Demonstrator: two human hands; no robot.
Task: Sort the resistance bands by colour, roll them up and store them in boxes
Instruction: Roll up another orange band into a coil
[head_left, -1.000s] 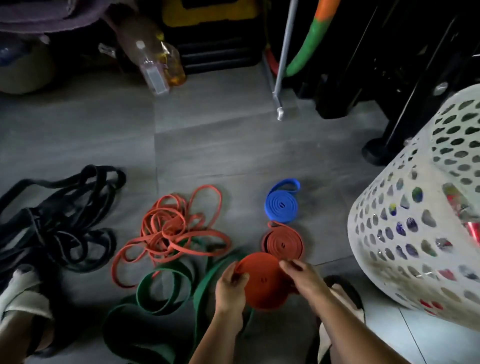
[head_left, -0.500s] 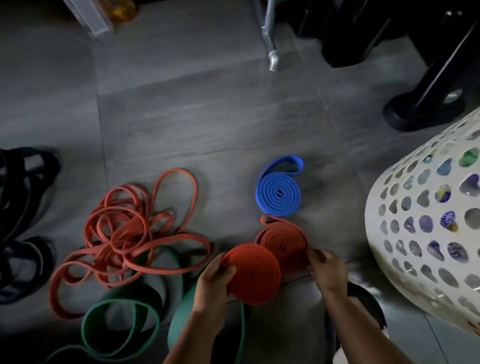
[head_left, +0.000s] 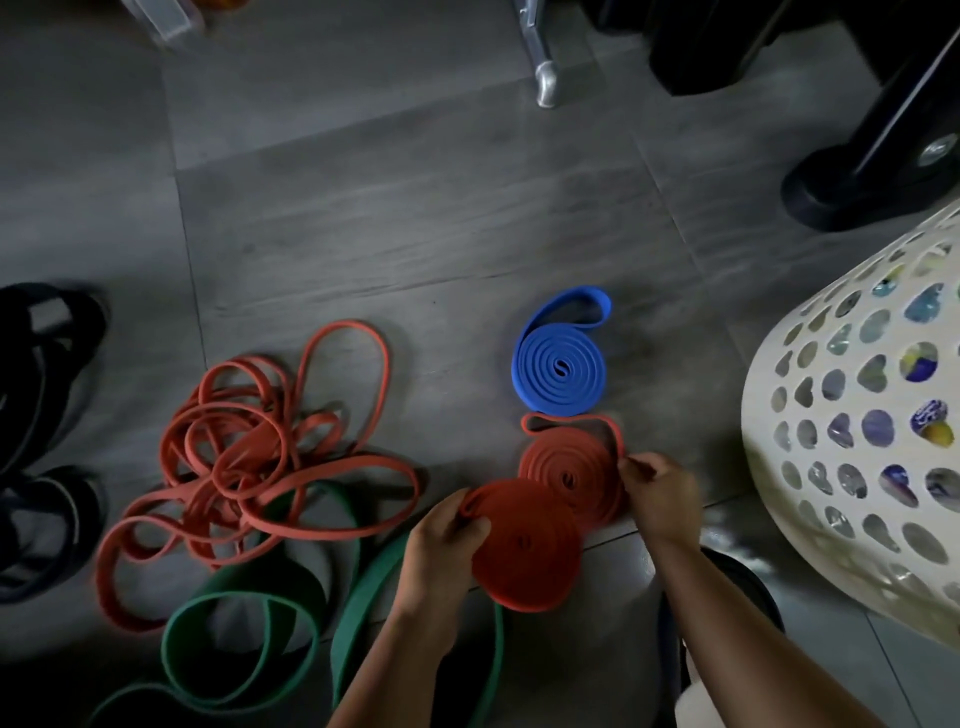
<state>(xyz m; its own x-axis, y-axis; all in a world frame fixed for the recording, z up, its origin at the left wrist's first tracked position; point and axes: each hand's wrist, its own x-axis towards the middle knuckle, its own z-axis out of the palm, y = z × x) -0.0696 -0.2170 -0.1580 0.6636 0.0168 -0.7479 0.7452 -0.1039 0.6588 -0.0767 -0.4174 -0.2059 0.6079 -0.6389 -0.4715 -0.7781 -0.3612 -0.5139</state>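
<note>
My left hand (head_left: 441, 540) grips a tightly rolled red band (head_left: 524, 551), held tilted just above the floor. A second rolled red band (head_left: 566, 473) lies flat behind it, and my right hand (head_left: 657, 493) pinches its loose outer end at the right side. A rolled blue band (head_left: 558, 371) lies flat further back. To the left a tangle of loose red bands (head_left: 249, 457) lies on the floor, over loose green bands (head_left: 244, 618). Black bands (head_left: 41, 431) lie at the far left edge.
A white perforated basket (head_left: 852, 457) full of coloured items leans in at the right. A black stand base (head_left: 862, 182) and a metal pole foot (head_left: 545, 88) stand at the back. A dark sandal (head_left: 737, 592) lies under my right forearm. The floor is grey tile.
My right hand left the roll held in the left hand and moved right to the loose end of the second red roll. The view tilted down and closer.
</note>
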